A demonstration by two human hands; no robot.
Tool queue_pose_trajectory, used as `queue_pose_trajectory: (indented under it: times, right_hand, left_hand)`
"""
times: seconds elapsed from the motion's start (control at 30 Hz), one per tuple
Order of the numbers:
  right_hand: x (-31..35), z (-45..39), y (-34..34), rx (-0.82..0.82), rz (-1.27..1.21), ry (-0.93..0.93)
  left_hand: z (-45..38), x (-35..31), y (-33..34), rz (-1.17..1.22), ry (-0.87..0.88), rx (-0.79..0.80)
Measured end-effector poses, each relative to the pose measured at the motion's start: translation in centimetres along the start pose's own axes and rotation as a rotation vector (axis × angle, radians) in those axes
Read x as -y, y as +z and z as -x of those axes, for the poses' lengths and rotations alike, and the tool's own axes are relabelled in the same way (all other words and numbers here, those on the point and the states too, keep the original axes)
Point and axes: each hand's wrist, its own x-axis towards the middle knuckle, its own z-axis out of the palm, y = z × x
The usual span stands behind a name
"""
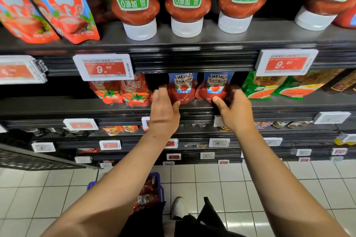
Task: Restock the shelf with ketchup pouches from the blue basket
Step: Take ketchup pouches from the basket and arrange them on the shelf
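Two red-and-blue Heinz ketchup pouches stand side by side on the middle shelf (192, 108). My left hand (163, 111) grips the left pouch (182, 87), thumb at its lower front and fingers round its left side. My right hand (234, 111) grips the right pouch (214, 86), thumb on its lower front and fingers behind its right edge. The blue basket (157, 179) stands on the floor below, partly hidden by my left forearm, with more ketchup pouches (147, 196) inside.
Upside-down ketchup bottles (185, 0) line the shelf above, with price tags (104, 67) on its edge. Red tomato pouches (123, 90) stand left of my hands, green packets (256, 88) to the right. Lower shelves and white floor tiles (250, 188) lie below.
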Motion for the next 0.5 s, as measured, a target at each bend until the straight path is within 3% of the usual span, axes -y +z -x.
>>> queue_pose_trajectory:
  times: [0.33, 0.5]
  right_hand:
    - [-1.3, 1.0, -0.6, -0.027, -0.095, -0.007]
    - [-3.8, 3.7, -1.0, -0.111, -0.261, -0.127]
  left_hand:
    - [1.8, 2.0, -1.2, 0.112, 0.001, 0.048]
    - [5.0, 5.1, -4.2, 0.122, 0.177, -0.011]
